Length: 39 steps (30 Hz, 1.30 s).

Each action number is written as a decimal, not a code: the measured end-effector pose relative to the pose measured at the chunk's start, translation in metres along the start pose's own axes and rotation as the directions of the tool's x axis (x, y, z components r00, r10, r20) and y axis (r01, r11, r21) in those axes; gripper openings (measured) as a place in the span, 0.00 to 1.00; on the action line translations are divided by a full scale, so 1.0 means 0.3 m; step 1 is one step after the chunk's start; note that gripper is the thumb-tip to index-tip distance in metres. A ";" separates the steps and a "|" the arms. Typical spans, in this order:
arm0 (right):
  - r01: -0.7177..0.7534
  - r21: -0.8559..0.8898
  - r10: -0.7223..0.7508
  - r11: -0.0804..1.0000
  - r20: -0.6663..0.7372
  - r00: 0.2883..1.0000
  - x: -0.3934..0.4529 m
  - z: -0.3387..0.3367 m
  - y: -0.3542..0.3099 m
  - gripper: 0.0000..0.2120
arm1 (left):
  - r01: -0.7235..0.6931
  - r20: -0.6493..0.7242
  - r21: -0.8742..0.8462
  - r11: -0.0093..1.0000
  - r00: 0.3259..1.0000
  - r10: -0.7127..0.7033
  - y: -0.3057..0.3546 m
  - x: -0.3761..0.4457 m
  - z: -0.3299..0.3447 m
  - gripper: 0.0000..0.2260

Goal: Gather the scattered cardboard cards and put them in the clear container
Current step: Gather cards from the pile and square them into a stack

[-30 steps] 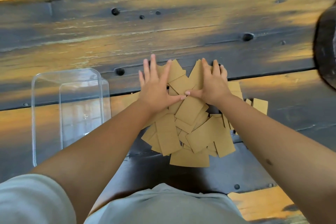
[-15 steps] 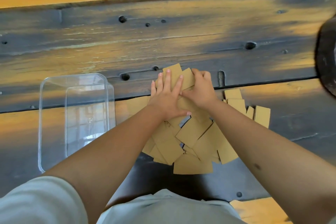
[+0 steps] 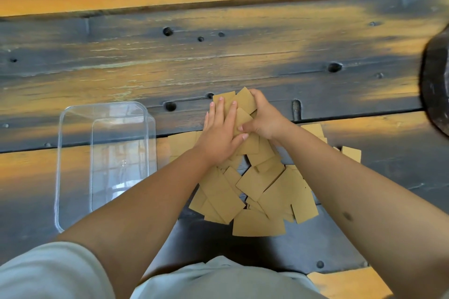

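Two hands meet at the centre of the frame on a heap of cards [image 3: 252,187]. The left hand [image 3: 220,137] lies flat, palm down, its fingers [image 3: 218,110] straight and close together, pressing on the cards at the top of the heap. The right hand [image 3: 263,118] is curled, its fingers wrapped over the far edge of a few cards and its thumb meeting them from the near side, so it is clamped on those cards; the two thumbs touch. Most cards lie overlapped in a loose pile below the hands, reaching toward the lower middle of the frame, and a few more lie to the right behind the right forearm, one of them [image 3: 351,153] apart at the right. The container [image 3: 73,128] stands at the left of the frame on the worktop [image 3: 243,60], just beside the heap, with no cards visible inside. The worktop is dark, worn wood with holes.
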State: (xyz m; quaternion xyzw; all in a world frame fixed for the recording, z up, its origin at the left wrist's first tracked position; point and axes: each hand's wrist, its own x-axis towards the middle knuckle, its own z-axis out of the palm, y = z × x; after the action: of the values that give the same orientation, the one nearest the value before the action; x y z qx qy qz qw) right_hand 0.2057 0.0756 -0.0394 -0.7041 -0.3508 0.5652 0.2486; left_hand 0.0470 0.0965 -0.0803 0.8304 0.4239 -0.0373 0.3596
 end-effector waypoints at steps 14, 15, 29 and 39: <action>0.143 -0.087 -0.154 0.986 -0.134 0.979 -0.002 -0.005 -0.063 0.35 | -0.023 -0.160 -0.416 0.909 0.986 -0.049 -0.039 0.001 -0.136 0.36; 0.165 -0.110 -0.180 0.980 -0.145 0.973 -0.002 -0.015 -0.082 0.35 | -0.036 -0.189 -0.421 0.906 0.981 -0.049 -0.041 0.010 -0.163 0.37; 0.468 -0.638 -0.613 0.611 -0.007 0.790 0.081 -0.066 -0.265 0.35 | -0.182 -0.343 0.059 0.982 0.920 0.191 -0.046 0.182 -0.408 0.51; 0.453 -0.600 -0.604 0.660 -0.064 0.795 0.121 -0.031 -0.127 0.23 | -0.024 -0.260 -0.249 0.968 0.965 -0.043 -0.093 0.154 -0.198 0.29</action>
State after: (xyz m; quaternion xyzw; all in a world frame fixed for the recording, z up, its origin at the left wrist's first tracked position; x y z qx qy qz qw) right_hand 0.2109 0.1283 -0.0312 -0.6775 -0.6545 0.2437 0.2307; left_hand 0.0417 0.1757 -0.0692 0.7738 0.4734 0.1256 0.4017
